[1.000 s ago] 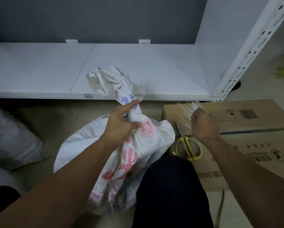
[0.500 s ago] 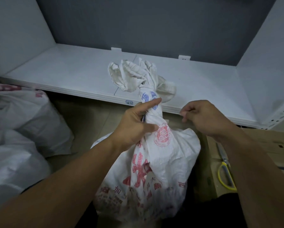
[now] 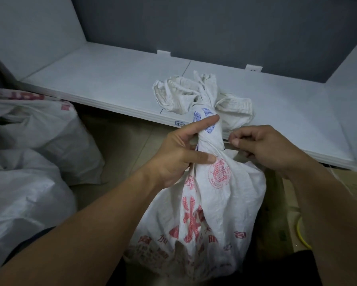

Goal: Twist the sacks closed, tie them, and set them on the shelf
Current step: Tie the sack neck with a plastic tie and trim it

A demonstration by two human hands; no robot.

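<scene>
While the left hand (image 3: 173,157) grips its twisted neck, the sack (image 3: 221,203) stands upright just near of the shelf (image 3: 111,83).
The right hand (image 3: 266,149) pinches a thin white tie (image 3: 227,142) against the neck's right side; other sacks (image 3: 39,131) lie at left.

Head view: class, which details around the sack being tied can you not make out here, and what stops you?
- Tie, head view: too thin to tell whether it circles the sack; the right hand covers its end.
- Left hand, head view: most fingers hidden behind the sack.
- Shelf label, head view: too small to read.
- Yellow loop, head view: mostly behind the right forearm.
</scene>
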